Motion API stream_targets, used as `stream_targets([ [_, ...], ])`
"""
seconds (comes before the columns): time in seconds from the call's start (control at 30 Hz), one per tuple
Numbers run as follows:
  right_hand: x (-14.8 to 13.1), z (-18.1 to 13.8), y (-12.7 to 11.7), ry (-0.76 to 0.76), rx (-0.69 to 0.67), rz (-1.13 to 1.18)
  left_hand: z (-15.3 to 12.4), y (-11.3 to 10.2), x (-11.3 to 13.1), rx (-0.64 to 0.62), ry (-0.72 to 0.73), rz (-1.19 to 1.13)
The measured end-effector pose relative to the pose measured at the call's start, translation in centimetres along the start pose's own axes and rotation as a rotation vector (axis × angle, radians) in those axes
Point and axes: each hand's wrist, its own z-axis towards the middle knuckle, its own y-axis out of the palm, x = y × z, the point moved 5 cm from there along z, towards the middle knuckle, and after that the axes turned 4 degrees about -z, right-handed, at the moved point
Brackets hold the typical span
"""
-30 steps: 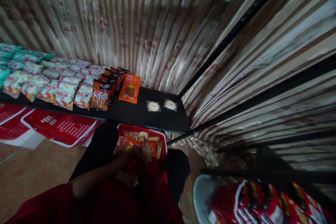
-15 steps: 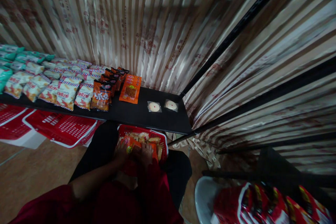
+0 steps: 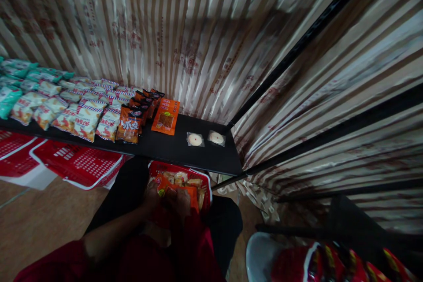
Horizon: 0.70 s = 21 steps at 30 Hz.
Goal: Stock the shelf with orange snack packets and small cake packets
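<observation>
Between my knees sits a red basket [image 3: 209,189] with a white rim. It contains orange snack packets [image 3: 193,193] and several small yellowish wrapped snacks [image 3: 194,182]. My left hand [image 3: 152,194] is closed on the left end of an orange packet, low in the basket. Beside it, my right hand [image 3: 181,202] bends its fingers over the orange packaging; its fingertips are dim. A similar flat orange packet [image 3: 165,118] lies on the black shelf [image 3: 211,161], with two round white crackers in clear wrap [image 3: 195,139] to its right.
White snack bags [image 3: 87,119], brown-orange bags [image 3: 128,125] and green bags [image 3: 9,99] fill the shelf's left side. Red baskets [image 3: 79,158] stand beneath. Black metal bars [image 3: 284,64] cross at the right, before a striped curtain [image 3: 205,31]. Red packages [image 3: 330,262] lie at lower right.
The view has shifted slightly, so the shelf sits a little lower. Both hands remain at the orange packets in the basket; the right hand has moved slightly toward me, showing more orange packaging.
</observation>
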Motion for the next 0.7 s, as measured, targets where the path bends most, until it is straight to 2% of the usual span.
stream_targets([
  [0.3, 0.3, 0.1, 0.9, 0.074, -0.140, 0.106, 0.0, -0.9, 0.5, 0.033, -0.070, -0.019],
  [0.7, 0.7, 0.3, 1.4, 0.100, -0.130, 0.292, -0.1, -2.3, 1.0, 0.083, -0.131, -0.016],
])
